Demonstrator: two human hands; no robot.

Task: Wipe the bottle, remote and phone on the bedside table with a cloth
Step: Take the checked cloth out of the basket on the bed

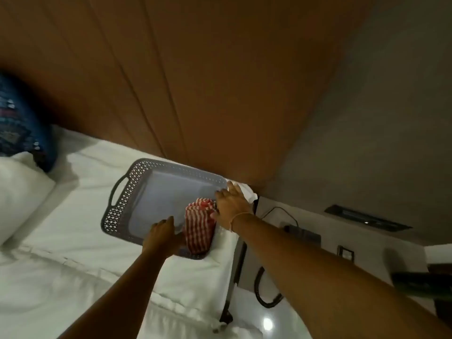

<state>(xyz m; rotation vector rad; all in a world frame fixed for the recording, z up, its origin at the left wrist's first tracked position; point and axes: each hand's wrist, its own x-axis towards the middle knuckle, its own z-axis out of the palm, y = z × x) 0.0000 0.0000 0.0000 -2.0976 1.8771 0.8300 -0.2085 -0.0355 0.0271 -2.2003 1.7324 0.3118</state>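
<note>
A red-and-white striped cloth (199, 228) lies folded in the near right corner of a grey plastic tray (137, 182) on the white bed. My left hand (162, 237) rests on the tray's near rim, just left of the cloth. My right hand (231, 203) reaches over the tray's right rim, fingers spread and touching the cloth's far end. Whether either hand grips anything is unclear. No bottle, remote or phone is visible.
The white bed (73, 265) fills the left, with a pillow (19, 192) and a dark patterned cushion (17, 123). A brown padded headboard (195, 81) stands behind. At right, a black cable (263, 289) hangs beside the bed and a dark object (420, 282) lies at the edge.
</note>
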